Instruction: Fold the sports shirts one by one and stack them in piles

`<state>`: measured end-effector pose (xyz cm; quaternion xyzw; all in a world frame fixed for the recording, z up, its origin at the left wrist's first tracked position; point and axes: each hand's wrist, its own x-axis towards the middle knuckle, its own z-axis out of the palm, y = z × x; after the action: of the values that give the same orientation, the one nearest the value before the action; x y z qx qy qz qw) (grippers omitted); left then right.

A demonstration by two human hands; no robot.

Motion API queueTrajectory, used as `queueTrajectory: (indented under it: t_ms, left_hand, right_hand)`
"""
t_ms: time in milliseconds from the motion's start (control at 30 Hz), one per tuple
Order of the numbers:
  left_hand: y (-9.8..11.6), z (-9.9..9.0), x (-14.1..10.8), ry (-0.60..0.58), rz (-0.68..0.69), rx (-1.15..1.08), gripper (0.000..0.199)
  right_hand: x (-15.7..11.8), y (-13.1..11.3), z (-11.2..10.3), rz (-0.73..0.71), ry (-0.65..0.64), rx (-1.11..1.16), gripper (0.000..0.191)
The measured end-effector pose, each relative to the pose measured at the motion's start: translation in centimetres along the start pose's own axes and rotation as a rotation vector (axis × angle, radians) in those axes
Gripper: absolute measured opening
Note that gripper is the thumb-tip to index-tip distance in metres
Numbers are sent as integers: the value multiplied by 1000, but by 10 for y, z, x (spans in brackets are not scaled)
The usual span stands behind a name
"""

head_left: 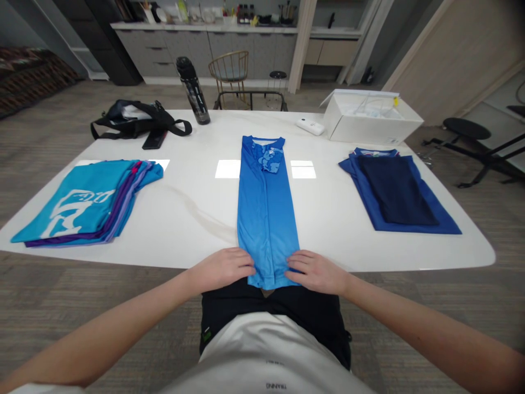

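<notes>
A blue T-shirt [268,202], folded into a long narrow strip, lies down the middle of the white table. Its collar is at the far end, and a blue patterned sleeve rests folded near the top. The hem hangs slightly over the table's near edge. My left hand [225,268] grips the left side of the shirt near the hem, fingers on top of the fabric and thumb hidden. On the opposite side, my right hand [314,271] holds the right edge near the hem, its fingers curled over the cloth.
A stack of folded shirts [90,202] lies left on the table [197,219]; dark blue folded clothes [397,189] lie right. Along the far side are a black bag [131,117], a phone [155,139], a bottle [193,90], a small white device [310,126] and a white box [365,126].
</notes>
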<state>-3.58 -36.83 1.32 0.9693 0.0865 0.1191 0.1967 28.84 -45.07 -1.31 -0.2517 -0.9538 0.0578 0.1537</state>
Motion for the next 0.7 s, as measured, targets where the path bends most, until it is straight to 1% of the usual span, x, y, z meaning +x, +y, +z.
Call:
queueTrajectory:
  t_ms: [100, 167, 200, 300, 367, 433, 500, 567, 633, 667, 700]
  left_hand:
    - [-6, -6, 1, 4, -276, -359, 22]
    - [-14, -11, 5, 76, -459, -601, 21]
    - [-18, -14, 8, 121, -524, -715, 18]
    - [-34, -19, 23, 254, -641, -1087, 7]
    - [-45, -20, 36, 314, -693, -1376, 9]
    - [-55, -19, 49, 371, -745, -1614, 14]
    - [-64, -15, 60, 427, -810, -1742, 20]
    - [-71, -11, 68, 459, -871, -1786, 24]
    - [-75, -7, 74, 458, -905, -1773, 24]
    - [-76, -6, 75, 457, -909, -1745, 24]
    - [-77, -6, 76, 457, -907, -1704, 25]
  right_hand:
    - [8, 1, -11, 331, 11, 270, 24]
    - [15, 7, -21, 532, 18, 419, 22]
    - [19, 11, -25, 600, 29, 478, 22]
    - [32, 31, -35, 730, 97, 658, 23]
    - [40, 47, -37, 785, 135, 835, 26]
    - [48, 63, -39, 806, 155, 1041, 29]
    - [55, 78, -41, 820, 135, 1207, 37]
    - [61, 90, -43, 862, 77, 1296, 55]
    - [66, 100, -44, 913, 17, 1302, 76]
    - [68, 104, -43, 926, -7, 1284, 84]
    - [70, 108, -43, 925, -32, 1264, 85]
